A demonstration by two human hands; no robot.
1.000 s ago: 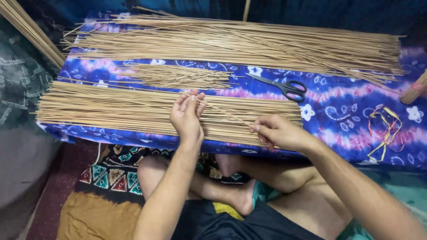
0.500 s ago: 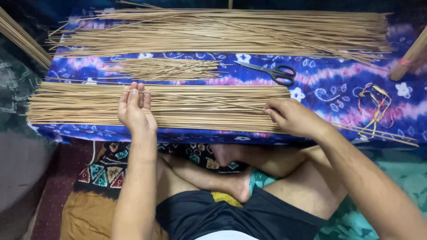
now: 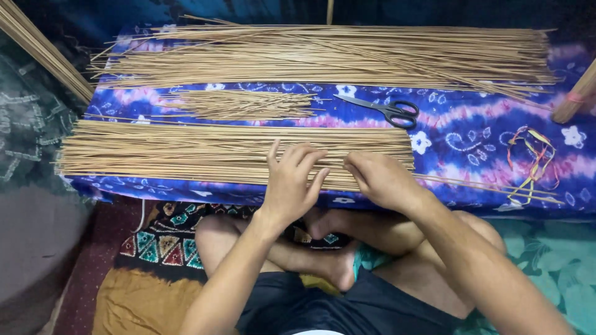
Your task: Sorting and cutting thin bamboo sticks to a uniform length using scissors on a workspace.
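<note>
I see my left hand (image 3: 290, 186) lying flat, fingers spread, on the near layer of thin tan sticks (image 3: 186, 152), its grip open and holding nothing. My right hand (image 3: 382, 180) rests just beside it on the same layer, fingers curled down onto the stick ends; I cannot tell whether that grip pinches any stick. This layer stretches along the front edge of the surface (image 3: 472, 133), which is draped in a blue and purple tie-dye cloth. A small loose bunch of shorter sticks (image 3: 242, 104) sits behind it, and a long wide pile of sticks (image 3: 335, 56) runs along the far edge. Black-handled scissors (image 3: 385, 110) lie between the piles, to the right. Coloured rubber bands (image 3: 531, 155) lie near the right end.
</note>
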